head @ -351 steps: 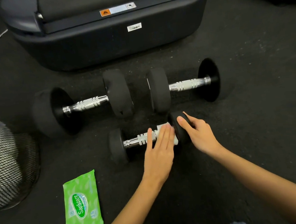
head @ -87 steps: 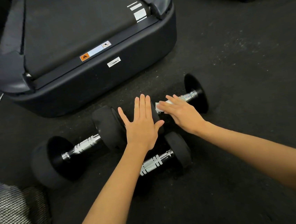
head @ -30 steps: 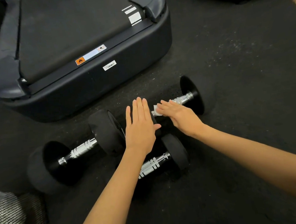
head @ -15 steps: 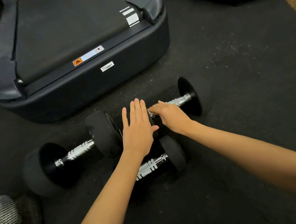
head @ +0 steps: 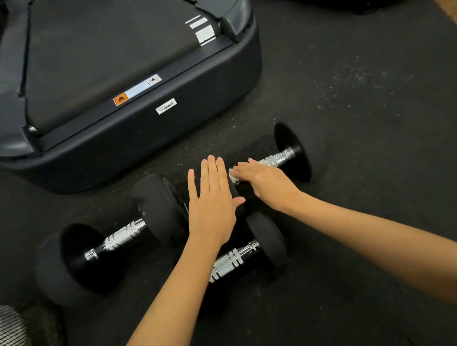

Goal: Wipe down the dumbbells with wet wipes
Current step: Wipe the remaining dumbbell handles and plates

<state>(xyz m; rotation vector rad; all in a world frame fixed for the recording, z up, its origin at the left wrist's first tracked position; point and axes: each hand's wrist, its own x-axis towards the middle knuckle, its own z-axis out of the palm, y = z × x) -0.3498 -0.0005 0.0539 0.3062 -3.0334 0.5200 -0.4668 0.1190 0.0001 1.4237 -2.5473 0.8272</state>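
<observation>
my left hand point(head: 213, 202) lies flat and open on the far dumbbell's point(head: 290, 155) near weight, steadying it on the floor. my right hand point(head: 264, 180) presses a soft wipe point(head: 232, 174) on its knurled handle; heavy, likely to roll.

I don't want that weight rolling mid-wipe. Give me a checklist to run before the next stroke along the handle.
1. Left hand flat on the inner weight of the far right dumbbell: ok.
2. Wipe under the right hand, on the handle: ok; only a white edge shows.
3. Handle bare from the right hand to the outer weight: ok.
4. Wipe still wet: cannot tell.
5. Small dumbbell apart from the wiped one: cannot tell; the left hand hides the gap.
6. Spare wipes within reach: cannot tell; no pack in view.
</observation>
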